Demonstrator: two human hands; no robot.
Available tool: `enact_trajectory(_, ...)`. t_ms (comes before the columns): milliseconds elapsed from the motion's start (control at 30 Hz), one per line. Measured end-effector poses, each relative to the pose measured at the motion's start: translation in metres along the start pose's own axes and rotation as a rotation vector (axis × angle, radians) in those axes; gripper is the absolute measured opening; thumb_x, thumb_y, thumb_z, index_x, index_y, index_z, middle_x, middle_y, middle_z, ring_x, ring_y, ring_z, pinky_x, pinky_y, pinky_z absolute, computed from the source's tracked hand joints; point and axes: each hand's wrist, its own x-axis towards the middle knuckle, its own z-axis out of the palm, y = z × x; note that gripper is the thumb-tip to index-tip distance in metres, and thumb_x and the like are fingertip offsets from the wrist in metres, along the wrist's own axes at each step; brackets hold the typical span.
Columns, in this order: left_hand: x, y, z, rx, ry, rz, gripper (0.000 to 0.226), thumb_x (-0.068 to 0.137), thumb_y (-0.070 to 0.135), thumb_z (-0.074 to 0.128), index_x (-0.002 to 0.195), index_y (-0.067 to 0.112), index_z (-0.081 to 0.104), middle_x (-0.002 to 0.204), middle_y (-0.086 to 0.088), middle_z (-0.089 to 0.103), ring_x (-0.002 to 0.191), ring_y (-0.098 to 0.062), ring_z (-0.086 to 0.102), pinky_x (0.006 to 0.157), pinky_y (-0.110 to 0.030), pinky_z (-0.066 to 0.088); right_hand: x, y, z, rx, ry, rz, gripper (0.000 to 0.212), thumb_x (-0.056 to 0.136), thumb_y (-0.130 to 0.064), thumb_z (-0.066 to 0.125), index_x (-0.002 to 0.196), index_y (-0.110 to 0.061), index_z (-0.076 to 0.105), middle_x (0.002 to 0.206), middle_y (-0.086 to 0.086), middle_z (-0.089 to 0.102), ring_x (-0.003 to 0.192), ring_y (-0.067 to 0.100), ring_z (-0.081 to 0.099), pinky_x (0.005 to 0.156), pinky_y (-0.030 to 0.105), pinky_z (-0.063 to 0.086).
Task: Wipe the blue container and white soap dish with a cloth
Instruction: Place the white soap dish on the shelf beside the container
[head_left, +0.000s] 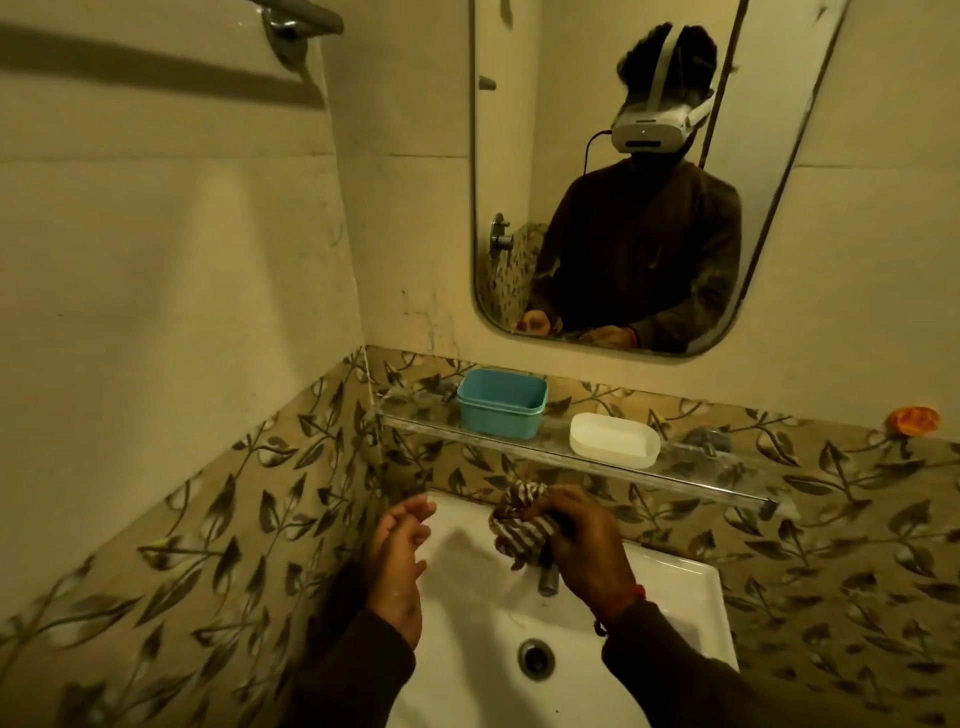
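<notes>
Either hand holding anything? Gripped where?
Right hand holds the striped cloth, bunched up, fingers closed around its right side. Left hand is open and empty.

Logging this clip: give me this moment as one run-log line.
right hand: grips striped cloth over sink | left hand: open, empty | blue container, white soap dish: on shelf, untouched

Dim, yellowish bathroom corner: plain cream wall tiles (171, 249) above a leaf-patterned tile band (218, 530); rounded wall mirror (613, 171); clear glass shelf (571, 457); white ceramic basin (670, 597).
</notes>
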Motion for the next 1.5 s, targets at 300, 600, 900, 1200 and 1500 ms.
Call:
enact_trajectory(300,0.008,-0.020,0.001,-0.183,-0.386,-0.370,0.062,0.087,0.073,0.052,0.124,0.027,0.071,0.123,-0.014,0.072,0.109,-0.033,0.071,0.089,-0.052,0.057,0.003,-0.014,0.036,0.495,-0.260,0.148,0.038,0.084,0.006,0.045,0.102,-0.010,0.074,0.118,-0.002,0.067,0.110,0.010,0.061,0.090,0.026,0.052)
enact_trajectory(600,0.041,-0.036,0.003,-0.137,-0.283,-0.115,0.050,0.078,0.051,0.076,0.124,0.035,0.067,0.118,-0.003,0.075,0.105,-0.026,0.073,0.076,-0.037,0.061,0.019,0.009,0.065,0.544,-0.074,0.322,0.020,0.090,-0.010,0.061,0.106,-0.018,0.071,0.100,0.010,0.071,0.084,0.022,0.065,0.068,0.029,0.055)
enact_trajectory(900,0.085,-0.047,0.005,0.045,-0.199,-0.130,0.023,0.103,0.033,0.051,0.117,0.032,0.069,0.130,-0.005,0.068,0.114,-0.024,0.066,0.096,-0.048,0.055,0.040,0.045,0.090,0.782,-0.196,0.620,0.035,0.083,-0.025,0.071,0.117,-0.021,0.064,0.104,0.009,0.073,0.095,0.030,0.070,0.072,0.044,0.058)
enact_trajectory(1200,0.113,-0.035,-0.009,-0.011,-0.320,-0.451,0.054,0.088,0.057,0.061,0.121,0.016,0.073,0.121,-0.007,0.074,0.108,-0.027,0.070,0.095,-0.045,0.052,0.044,0.058,0.126,1.175,-0.169,0.779,0.030,0.091,-0.011,0.055,0.119,-0.001,0.059,0.119,0.028,0.063,0.109,0.041,0.062,0.084,0.053,0.054)
enact_trajectory(1500,0.129,-0.035,-0.007,0.165,-0.200,-0.126,0.017,0.095,0.032,0.065,0.102,0.019,0.074,0.105,-0.009,0.077,0.093,-0.020,0.074,0.071,-0.032,0.061,0.047,0.062,0.136,0.202,-0.146,0.216,0.003,0.086,-0.023,0.066,0.086,-0.026,0.065,0.137,-0.004,0.043,0.127,0.013,0.036,0.103,0.038,0.033)
